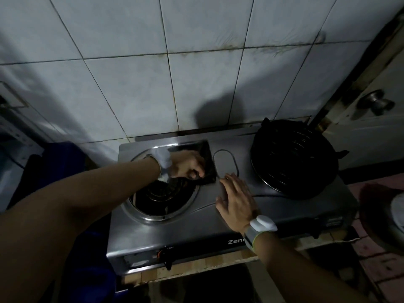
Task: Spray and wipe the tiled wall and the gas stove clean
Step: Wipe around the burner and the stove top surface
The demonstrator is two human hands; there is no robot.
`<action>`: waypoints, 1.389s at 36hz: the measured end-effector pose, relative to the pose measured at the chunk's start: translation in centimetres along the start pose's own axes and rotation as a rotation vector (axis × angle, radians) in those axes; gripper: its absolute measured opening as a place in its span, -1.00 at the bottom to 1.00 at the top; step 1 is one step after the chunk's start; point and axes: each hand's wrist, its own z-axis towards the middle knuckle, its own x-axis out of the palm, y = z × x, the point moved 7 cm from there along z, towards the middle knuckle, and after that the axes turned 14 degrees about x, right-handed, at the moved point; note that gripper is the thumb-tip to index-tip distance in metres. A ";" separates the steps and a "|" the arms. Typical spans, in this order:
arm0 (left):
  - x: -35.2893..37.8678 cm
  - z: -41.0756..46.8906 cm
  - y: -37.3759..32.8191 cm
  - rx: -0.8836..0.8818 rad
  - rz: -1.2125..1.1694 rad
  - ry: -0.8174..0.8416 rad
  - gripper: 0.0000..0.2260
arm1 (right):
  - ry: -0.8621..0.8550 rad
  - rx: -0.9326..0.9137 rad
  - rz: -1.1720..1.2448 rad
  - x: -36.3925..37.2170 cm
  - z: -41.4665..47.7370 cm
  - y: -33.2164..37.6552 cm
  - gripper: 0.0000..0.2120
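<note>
At the middle of a dim kitchen view, a steel two-burner gas stove [218,226] sits on a wooden surface [218,262]. Its back is against the tiled wall [131,84], which fills the frame from 9 through 12 to 2 o'clock and has dark, grimy grout lines. The left hand [188,164] reaches in from 8 o'clock, fingers curled round a dark flat squarish thing [208,162] at the 1 o'clock edge of the left burner [161,193]; whether that is a cloth or a plate cannot be told. The right hand [235,199] lies flat on the steel top between the burners, fingers straight and spread, holding nothing. A black round pan support [293,158] covers the right burner at 3 o'clock. Both wrists wear pale bands [262,224].
</note>
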 end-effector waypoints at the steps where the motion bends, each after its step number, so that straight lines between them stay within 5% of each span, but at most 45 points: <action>1: 0.4 0.2 -0.8 0.041 -0.007 0.015 -0.86 | 0.004 -0.003 -0.005 0.0 0.1 0.0 -0.44; 9: -0.2 0.0 -0.1 0.035 -0.032 0.009 -0.89 | -0.018 -0.003 0.034 -0.3 -0.1 0.1 -0.46; 19: -3.0 -13.3 5.4 -0.839 0.066 -0.191 -0.66 | -0.008 -0.008 0.043 -0.2 0.0 0.0 -0.44; 22: -2.4 -17.2 3.8 -1.071 0.144 -0.281 -0.77 | -0.009 -0.020 0.049 0.0 0.1 -0.1 -0.44; 31: 1.2 -22.6 -4.5 -1.393 0.143 -0.453 -0.80 | -0.065 -0.030 0.067 -0.3 -0.2 0.3 -0.49; 40: 5.5 -20.7 -13.8 -1.426 0.163 -0.640 -0.88 | -0.083 -0.003 0.131 -0.6 -0.3 0.3 -0.42; 50: 7.0 -8.0 -16.4 -1.091 0.249 -0.693 -0.70 | -0.060 -0.057 0.164 -0.9 -0.3 0.1 -0.46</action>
